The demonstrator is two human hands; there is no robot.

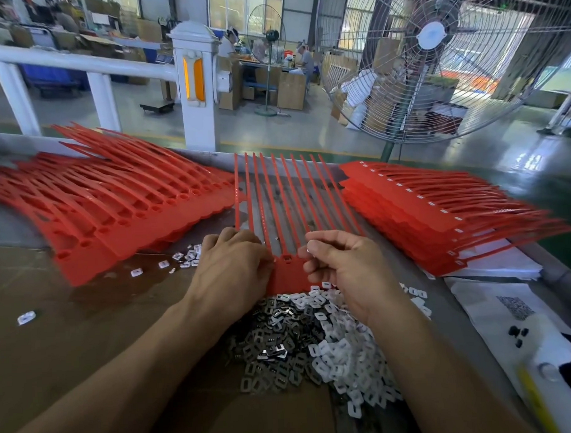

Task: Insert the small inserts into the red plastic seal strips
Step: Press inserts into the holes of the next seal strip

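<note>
A comb of red seal strips (285, 197) lies in front of me, tails pointing away, its flat head band (288, 274) between my hands. My left hand (232, 266) rests curled on the band's left part. My right hand (341, 266) sits on the right part, thumb and forefinger pinching a small white insert (310, 248) just above the band. A heap of grey metal inserts (276, 349) and white plastic inserts (344, 353) lies under my wrists.
Red strip combs with open holes (115, 206) are stacked at the left. At the right lies a stack with white inserts fitted (439, 211). Loose white inserts (185, 257) lie near the left stack. Papers (507, 309) cover the right edge. A large fan (433, 49) stands beyond the table.
</note>
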